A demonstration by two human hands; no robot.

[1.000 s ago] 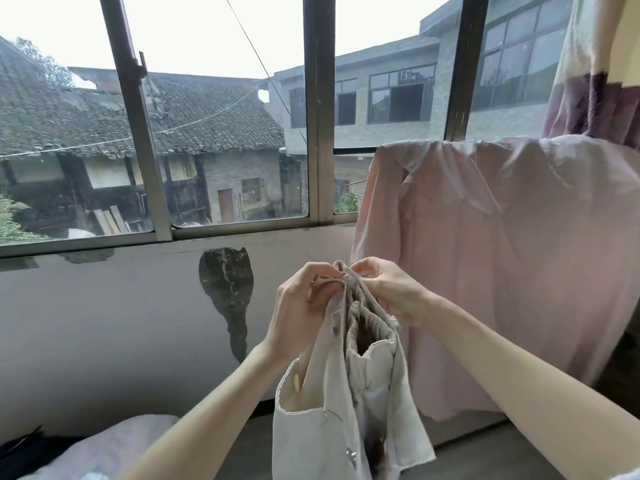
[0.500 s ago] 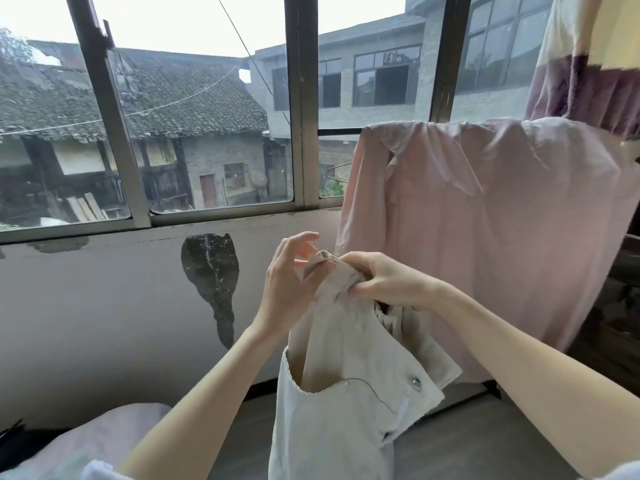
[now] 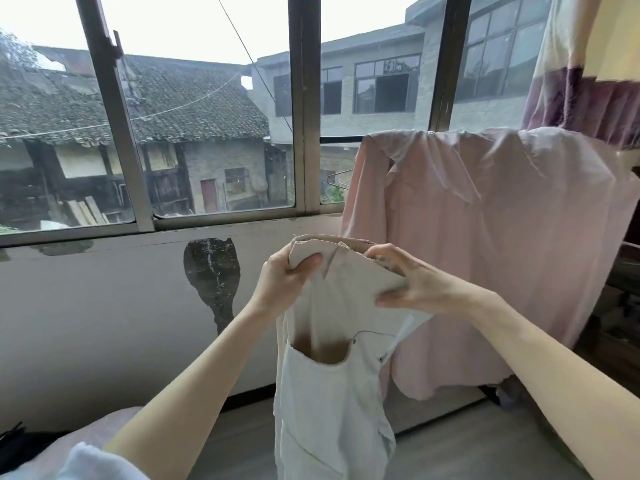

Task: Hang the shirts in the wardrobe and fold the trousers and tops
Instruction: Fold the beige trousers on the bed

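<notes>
A beige pair of trousers hangs in front of me, waistband up, with a pocket opening showing in the middle. My left hand grips the waistband's left end, thumb over the cloth. My right hand grips the right end, fingers curled over the top edge. A pink shirt hangs spread out behind my hands on the right, with part of a wire hanger visible at its left edge.
A wide window and a low white wall fill the view ahead. A patterned curtain hangs at the top right. Pale bedding and a dark item lie at the bottom left. Dark furniture stands far right.
My hands have pulled apart along the waistband, spreading it wide where it was bunched between them. The trousers now hang flatter with the pocket facing me.
</notes>
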